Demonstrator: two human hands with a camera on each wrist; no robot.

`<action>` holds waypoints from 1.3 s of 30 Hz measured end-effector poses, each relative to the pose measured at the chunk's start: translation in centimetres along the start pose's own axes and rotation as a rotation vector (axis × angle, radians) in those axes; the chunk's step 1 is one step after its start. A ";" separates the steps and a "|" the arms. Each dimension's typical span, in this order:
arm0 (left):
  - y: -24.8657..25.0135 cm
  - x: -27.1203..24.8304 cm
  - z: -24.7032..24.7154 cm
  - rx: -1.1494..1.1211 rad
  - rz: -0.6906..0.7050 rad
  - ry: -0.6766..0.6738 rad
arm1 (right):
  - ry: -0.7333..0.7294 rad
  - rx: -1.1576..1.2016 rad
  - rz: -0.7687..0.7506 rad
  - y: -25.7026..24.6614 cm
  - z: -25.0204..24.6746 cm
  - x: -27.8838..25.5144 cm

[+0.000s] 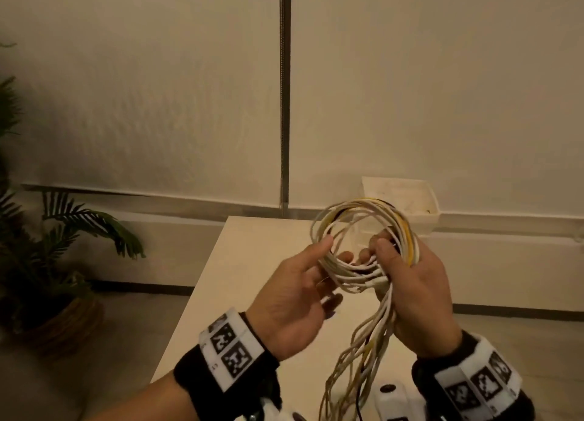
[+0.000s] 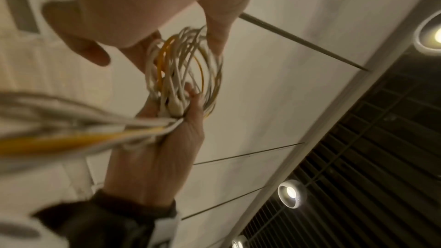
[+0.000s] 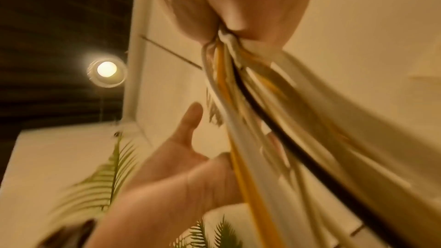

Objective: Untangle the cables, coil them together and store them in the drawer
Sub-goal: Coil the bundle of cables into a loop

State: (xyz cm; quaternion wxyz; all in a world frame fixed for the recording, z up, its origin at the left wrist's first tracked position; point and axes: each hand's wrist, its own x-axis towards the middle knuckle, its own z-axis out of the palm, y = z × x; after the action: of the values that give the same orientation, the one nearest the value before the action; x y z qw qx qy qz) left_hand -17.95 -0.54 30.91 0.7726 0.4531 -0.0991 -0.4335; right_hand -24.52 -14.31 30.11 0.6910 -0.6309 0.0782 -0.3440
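A coil of white cables with one yellow strand (image 1: 363, 227) is held up over the white table (image 1: 240, 272). My right hand (image 1: 384, 256) grips the coil's lower right side together with several white plugs (image 1: 376, 278). Thumb in front and fingers behind, my left hand (image 1: 335, 253) pinches the coil's left side. Loose tails (image 1: 360, 357) hang from my right fist. The left wrist view shows the coil (image 2: 188, 67) between my left hand (image 2: 181, 44) and right hand (image 2: 188, 101). In the right wrist view the tails (image 3: 245, 120) leave my right hand (image 3: 226, 29) beside my left hand (image 3: 190, 139). No drawer shows.
A white open bin (image 1: 433, 212) stands at the table's far right corner against the wall. A potted palm (image 1: 57, 262) sits on the floor to the left. White gear (image 1: 392, 398) lies at the table's near edge under my hands.
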 end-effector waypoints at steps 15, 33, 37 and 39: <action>5.9 2.7 -1.0 1.150 0.144 -0.175 | -0.573 0.021 0.466 -1.9 0.0 1.3; 2.8 -1.0 -0.8 1.707 0.959 -0.007 | -0.347 0.363 0.638 0.5 0.0 1.5; 0.8 -3.6 -1.0 2.200 0.851 -0.161 | -0.306 0.331 0.693 0.9 -0.3 1.5; -0.5 -3.1 -1.6 2.313 0.794 -0.115 | -0.238 0.367 0.700 0.9 -0.2 1.6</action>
State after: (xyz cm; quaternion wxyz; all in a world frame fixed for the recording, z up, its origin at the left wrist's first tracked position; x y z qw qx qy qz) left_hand -19.26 2.70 30.35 -0.0121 0.7912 -0.5911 0.1563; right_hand -23.04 -15.42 29.73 0.8714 -0.4681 0.1450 -0.0214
